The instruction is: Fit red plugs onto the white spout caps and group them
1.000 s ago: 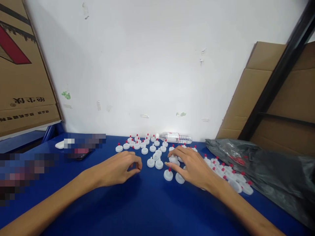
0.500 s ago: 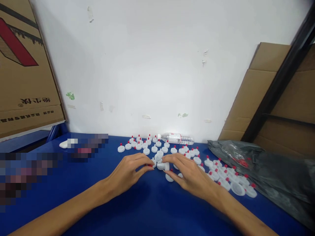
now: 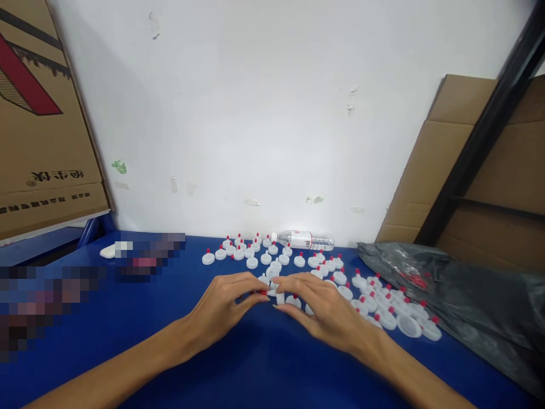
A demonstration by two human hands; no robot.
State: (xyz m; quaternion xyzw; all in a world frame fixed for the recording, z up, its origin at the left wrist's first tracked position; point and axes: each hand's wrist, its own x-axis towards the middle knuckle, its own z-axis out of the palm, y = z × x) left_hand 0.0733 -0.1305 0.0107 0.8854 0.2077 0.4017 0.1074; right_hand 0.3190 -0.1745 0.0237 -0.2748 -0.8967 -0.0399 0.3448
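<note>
Several white plastic caps with small red tips (image 3: 255, 250) lie scattered on a blue table (image 3: 238, 363). My left hand (image 3: 225, 307) and my right hand (image 3: 323, 309) meet fingertip to fingertip over the middle of the table. Between them they pinch one white cap (image 3: 279, 296), with a small red tip (image 3: 264, 292) at my left fingertips. More caps (image 3: 392, 309) lie to the right of my right hand.
A clear water bottle (image 3: 304, 240) lies on its side against the white wall. A dark plastic bag (image 3: 460, 295) spreads over the table's right side. Cardboard boxes (image 3: 38, 130) stand at the left and cardboard sheets (image 3: 451, 165) at the right. A white object (image 3: 106, 251) rests far left.
My hands came together from apart: the right hand picked a cap from the pile and the left hand moved right to meet it. The camera shifted slightly.
</note>
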